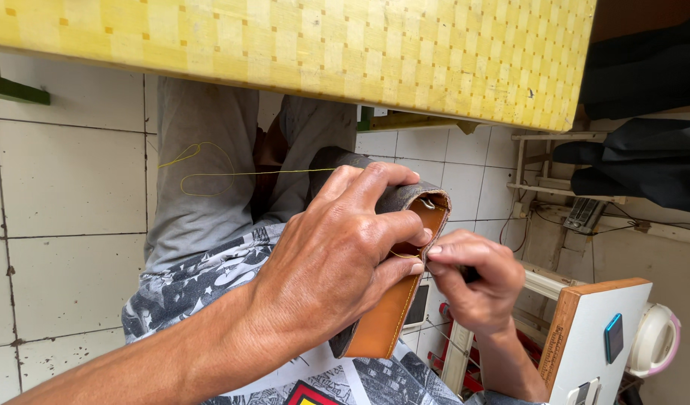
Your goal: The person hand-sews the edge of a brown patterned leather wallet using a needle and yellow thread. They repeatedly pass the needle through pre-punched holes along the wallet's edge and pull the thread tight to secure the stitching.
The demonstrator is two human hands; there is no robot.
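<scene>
Leather piece (394,315), tan inside and grey outside, is being clamped over the lap by the left hand (337,255) while the right hand (472,281), pinching something small and hidden, is best being kept close to the stitched edge, yellow thread (210,174) taut.

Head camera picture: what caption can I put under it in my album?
Left hand grips a tan leather piece while right hand pinches at its stitched edge, yellow thread trailing.
</scene>
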